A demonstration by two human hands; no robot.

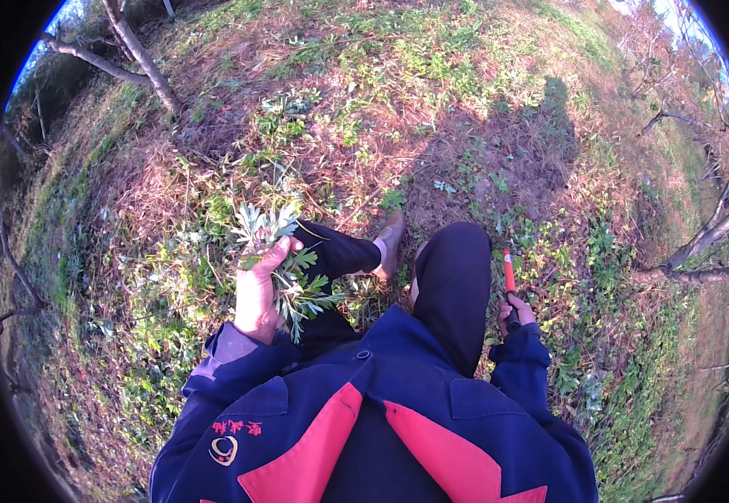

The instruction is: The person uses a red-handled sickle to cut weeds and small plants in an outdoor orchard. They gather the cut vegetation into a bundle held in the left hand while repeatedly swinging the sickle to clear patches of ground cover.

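My left hand (262, 286) is closed around a bunch of leafy green plants (301, 286) with deeply cut leaves, some sticking out above the thumb and some hanging towards my dark trousers. On the other side, beside my right knee, my right hand (515, 311) grips the dark handle of a tool with an orange-red shaft (508, 270). The shaft points away from me over the low weeds. The tool's far end is too small to make out, so its kind cannot be told.
Weeds and dry grass (352, 126) cover the ground ahead, with my shadow across part of it. A bare tree trunk (144, 63) rises at the upper left. Bare branches (707, 239) reach in from the right. My shoe (391, 242) rests on the ground between the hands.
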